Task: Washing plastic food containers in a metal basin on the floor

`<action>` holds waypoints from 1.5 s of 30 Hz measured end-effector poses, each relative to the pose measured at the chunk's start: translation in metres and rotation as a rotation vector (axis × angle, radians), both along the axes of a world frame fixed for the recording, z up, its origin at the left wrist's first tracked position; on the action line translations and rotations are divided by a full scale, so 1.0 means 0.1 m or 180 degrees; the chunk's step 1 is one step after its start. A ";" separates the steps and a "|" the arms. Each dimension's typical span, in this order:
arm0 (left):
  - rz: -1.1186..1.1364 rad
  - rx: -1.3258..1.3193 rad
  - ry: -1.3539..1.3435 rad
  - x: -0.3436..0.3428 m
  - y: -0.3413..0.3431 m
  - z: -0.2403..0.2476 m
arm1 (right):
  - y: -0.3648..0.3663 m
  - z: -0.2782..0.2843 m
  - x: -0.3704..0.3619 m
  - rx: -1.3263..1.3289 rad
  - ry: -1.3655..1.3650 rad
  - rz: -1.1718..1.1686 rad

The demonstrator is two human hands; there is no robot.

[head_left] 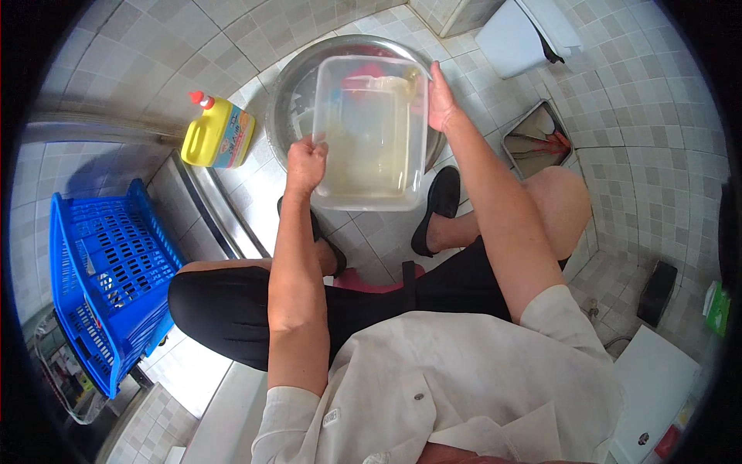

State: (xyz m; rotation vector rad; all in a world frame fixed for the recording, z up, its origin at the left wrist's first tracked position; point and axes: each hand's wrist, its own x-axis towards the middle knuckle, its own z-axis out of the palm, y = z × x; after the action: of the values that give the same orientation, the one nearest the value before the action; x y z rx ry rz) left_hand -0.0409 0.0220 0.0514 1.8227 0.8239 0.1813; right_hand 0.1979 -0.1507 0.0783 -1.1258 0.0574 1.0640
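Between my two hands is a clear plastic storage box (371, 147), tilted over a wide metal basin (287, 97) on the tiled floor. My left hand (307, 165) is closed on the box's left edge. On the opposite side my right hand (442, 100) grips the rim near the upper right corner, its thumb side up along the edge. A yellowish tint shows in the box's bottom. Through its far end a blurred pink-red patch is visible; what it is I cannot make out.
Left of the basin stands a yellow jug with a red cap (205, 139). A blue plastic basket (112, 263) is at the far left, beside a metal door track (224, 209). A white bin (525, 39) stands at the back right, near a corner tray (539, 143).
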 end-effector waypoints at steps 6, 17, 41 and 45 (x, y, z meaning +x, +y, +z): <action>0.0099 -0.0134 0.0066 0.02 -0.09 -0.02 | -0.10 -0.21 -0.04 -0.0130 0.0283 0.0355; 0.0687 0.0255 -0.0122 0.12 0.02 -0.10 | -0.34 -0.83 -0.48 -0.0272 0.1304 0.0962; 0.0597 0.1434 0.1187 0.38 0.28 0.41 | 0.15 -1.34 0.05 -0.2730 -0.3794 0.3323; 0.0598 0.1302 0.1302 0.30 0.31 0.34 | 0.33 -0.69 0.11 -0.1705 -0.0761 0.0986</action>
State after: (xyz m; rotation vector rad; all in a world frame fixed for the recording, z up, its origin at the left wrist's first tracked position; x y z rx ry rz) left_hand -0.0104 0.0532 0.0856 2.2027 1.3233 0.1016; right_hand 0.2090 -0.1181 0.0092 -1.7842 -0.0254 1.2150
